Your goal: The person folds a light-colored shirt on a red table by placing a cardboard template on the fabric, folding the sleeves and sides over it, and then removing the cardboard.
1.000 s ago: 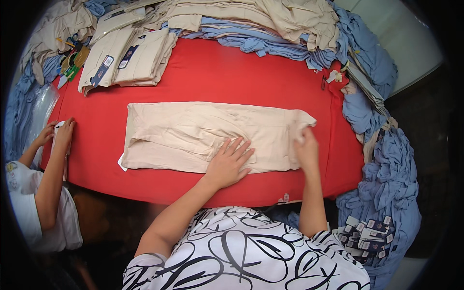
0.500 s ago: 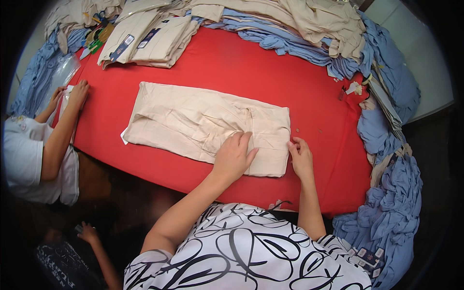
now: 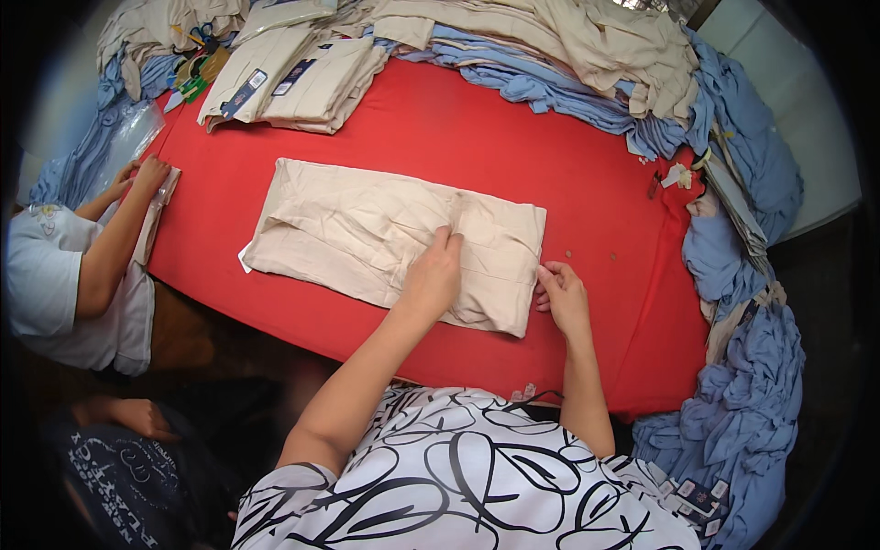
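Our red-covered desk [image 3: 477,137] is edged by heaps of beige clothes [image 3: 623,46] and blue clothes [image 3: 742,394]. Before us, near its middle, lies a folded beige garment [image 3: 357,234], creased on top, a white tag [image 3: 244,258] poking out at its left end. Our hands are apart: the left hand [image 3: 434,270] rests bent fingers on the cloth, the right hand [image 3: 563,301] meets its right edge. We cannot tell whether either pinches fabric. Far left, a co-worker's hands [image 3: 151,174] touch another beige piece [image 3: 154,220].
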`<state>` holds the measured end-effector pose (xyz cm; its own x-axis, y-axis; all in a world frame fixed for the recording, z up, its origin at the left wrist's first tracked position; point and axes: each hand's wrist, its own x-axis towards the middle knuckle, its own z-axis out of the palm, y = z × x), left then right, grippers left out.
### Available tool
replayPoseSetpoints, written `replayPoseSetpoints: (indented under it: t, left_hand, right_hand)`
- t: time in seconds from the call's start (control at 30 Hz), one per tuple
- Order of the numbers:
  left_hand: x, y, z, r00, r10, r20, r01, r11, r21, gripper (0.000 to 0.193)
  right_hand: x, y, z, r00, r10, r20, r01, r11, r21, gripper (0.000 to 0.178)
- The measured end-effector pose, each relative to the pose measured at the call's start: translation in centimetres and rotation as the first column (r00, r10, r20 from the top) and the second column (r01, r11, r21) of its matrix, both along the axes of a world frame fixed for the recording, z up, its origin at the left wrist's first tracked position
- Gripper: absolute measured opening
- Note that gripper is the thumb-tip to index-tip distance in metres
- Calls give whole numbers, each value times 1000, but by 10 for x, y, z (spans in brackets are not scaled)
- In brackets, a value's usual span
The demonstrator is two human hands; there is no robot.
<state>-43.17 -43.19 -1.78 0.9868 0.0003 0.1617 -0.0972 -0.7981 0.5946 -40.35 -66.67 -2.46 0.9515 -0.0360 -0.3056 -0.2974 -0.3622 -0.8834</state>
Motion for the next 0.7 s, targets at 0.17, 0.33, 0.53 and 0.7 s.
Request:
replayPoseSetpoints:
  t: [0.17, 0.33, 0.53, 0.7]
  left_hand:
    - [-7, -2, 10, 965, -16, 263, -51, 968, 246, 54]
    - [-15, -27, 23, 991, -131, -10, 115, 903, -415, 55]
    - [10, 53, 30, 942, -52, -333, -208, 687, -696, 45]
    - [-2, 239, 28, 842, 392, -369, -495, 834, -244, 55]
  right_hand:
    - [13, -1, -25, 985, 171, 36, -155, 948, -277, 22]
    - [-5, 39, 40, 953, 258, 161, -287, 938, 196, 22]
    - [-5, 68, 55, 888, 345, 304, -455, 757, 469, 30]
    - [-7, 73, 40, 921, 387, -48, -329, 836, 439, 28]
